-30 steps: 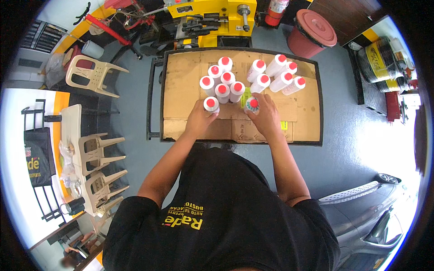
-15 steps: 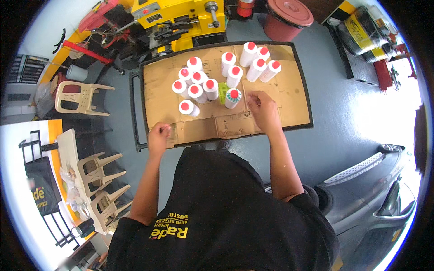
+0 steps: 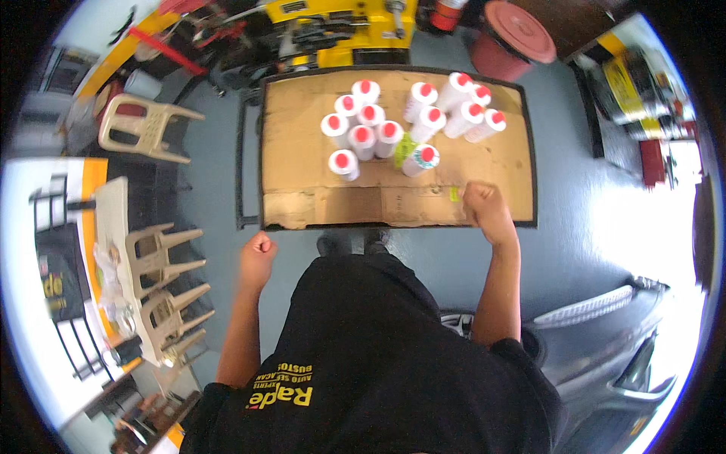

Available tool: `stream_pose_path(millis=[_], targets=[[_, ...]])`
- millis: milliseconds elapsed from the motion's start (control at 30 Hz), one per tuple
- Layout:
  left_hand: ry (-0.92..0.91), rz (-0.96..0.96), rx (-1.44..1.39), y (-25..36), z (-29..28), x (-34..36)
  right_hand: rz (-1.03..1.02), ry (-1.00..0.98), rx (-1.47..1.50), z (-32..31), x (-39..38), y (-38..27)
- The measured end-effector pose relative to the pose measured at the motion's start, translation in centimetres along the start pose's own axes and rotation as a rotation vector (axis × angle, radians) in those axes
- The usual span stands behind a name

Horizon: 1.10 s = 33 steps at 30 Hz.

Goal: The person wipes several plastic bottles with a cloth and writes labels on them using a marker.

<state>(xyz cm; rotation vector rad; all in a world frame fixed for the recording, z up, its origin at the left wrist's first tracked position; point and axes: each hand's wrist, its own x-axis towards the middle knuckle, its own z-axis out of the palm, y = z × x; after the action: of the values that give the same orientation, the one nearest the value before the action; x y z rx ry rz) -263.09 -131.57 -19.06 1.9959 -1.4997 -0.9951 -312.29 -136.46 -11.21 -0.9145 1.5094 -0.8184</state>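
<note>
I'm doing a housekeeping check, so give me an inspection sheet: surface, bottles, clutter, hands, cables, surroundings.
Surface: table covered with creased brown cardboard inside a dark rim.
Bottles: fourteen white bottles with red caps, apparently upright, in two loose groups of seven.
Clutter: yellow-green item between the groups; its kind is unclear.
Hands: left hand curled by the near-left corner; right hand curled over the near-right cardboard, blurred; nothing seen in either.
Cables: nothing seen.
Surroundings: yellow machine and red lidded bin beyond; beige chair left; dark car near right.
</note>
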Motion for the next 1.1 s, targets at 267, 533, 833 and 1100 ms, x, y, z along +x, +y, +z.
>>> stream_pose_path(millis=[267,533,833,1100], targets=[[-0.442,-0.163,-0.072,-15.4,-1.2,-6.4,0.062,-1.049,-0.737,2.5,2.8,19.8],[-0.370,-1.282,-0.802,-21.4,2.1,-17.7,0.783,-0.316,-0.255,10.4,-6.4,36.5],[0.051,-0.942,-1.787,-29.4,12.4,-29.8,0.677,-0.517,-0.505,17.7,-1.2,30.1],[0.078,-1.012,-0.563,-27.5,15.9,-34.3,0.518,-0.686,-0.699,20.7,8.3,25.1]])
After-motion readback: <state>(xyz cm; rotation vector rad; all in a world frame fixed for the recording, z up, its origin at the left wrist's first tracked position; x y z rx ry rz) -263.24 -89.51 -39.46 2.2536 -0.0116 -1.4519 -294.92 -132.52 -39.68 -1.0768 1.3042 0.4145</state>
